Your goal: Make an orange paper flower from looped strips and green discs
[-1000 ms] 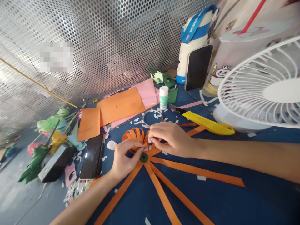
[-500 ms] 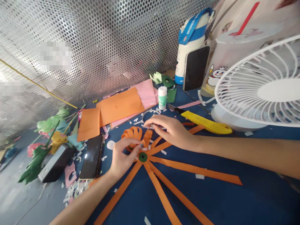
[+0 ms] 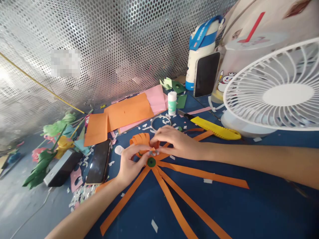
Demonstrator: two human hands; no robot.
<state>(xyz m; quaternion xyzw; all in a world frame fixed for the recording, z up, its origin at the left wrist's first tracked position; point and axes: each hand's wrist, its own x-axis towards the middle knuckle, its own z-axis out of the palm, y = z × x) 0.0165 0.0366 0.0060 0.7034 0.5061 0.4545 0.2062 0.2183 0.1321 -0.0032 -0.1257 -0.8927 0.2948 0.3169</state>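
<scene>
Orange paper strips (image 3: pixel 203 174) fan out from a dark green paper disc (image 3: pixel 151 162) on the blue tabletop. Several of them are curled into loops (image 3: pixel 140 139) on the far side of the disc. My left hand (image 3: pixel 131 162) pinches the end of a curled strip just beyond the disc. Fingertips of my right hand (image 3: pixel 174 142) meet it there, closed on the same orange strip. A small pale scrap shows between the fingertips; whether it is tape or paper I cannot tell. The fingers hide part of the loop.
Orange paper sheets (image 3: pixel 127 113), a glue stick (image 3: pixel 171 103), a tape ring (image 3: pixel 160 122) and a yellow utility knife (image 3: pixel 215 127) lie beyond my hands. Phone (image 3: pixel 99 161), power bank (image 3: pixel 62 168) and paper flowers (image 3: pixel 58 132) are left; a white fan (image 3: pixel 287 94) stands right.
My right hand has moved down and left from near the tape ring to the curled strip beside my left fingertips. My left hand stays by the disc. The view has shifted slightly.
</scene>
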